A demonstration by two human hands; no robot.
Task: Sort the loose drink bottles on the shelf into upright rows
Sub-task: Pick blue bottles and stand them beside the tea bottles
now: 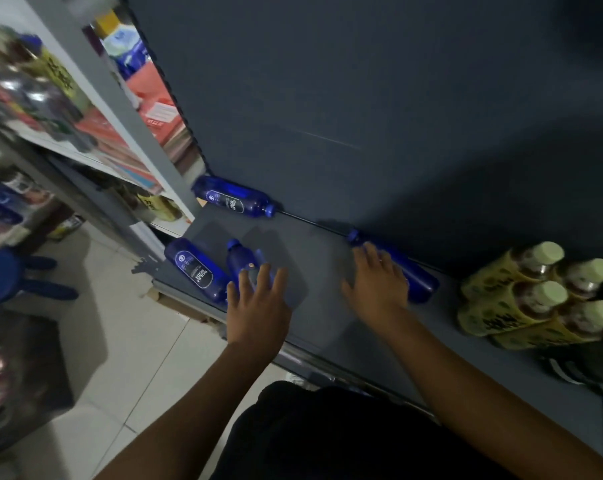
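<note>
Four blue bottles (232,199) flat on shelf (327,271); left hand (258,306) and right hand (376,289) spread loose over one each, nothing gripped, likely to stand both up

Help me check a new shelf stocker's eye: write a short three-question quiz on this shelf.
1. True or false: the corner blue bottle at the back left stands upright.
2. The right hand reaches over: A) a lying blue bottle; B) a carton; C) a can.
3. Which bottles already stand upright?
Key: 1 false; 2 A; 3 the yellow-labelled bottles at the right.
</note>
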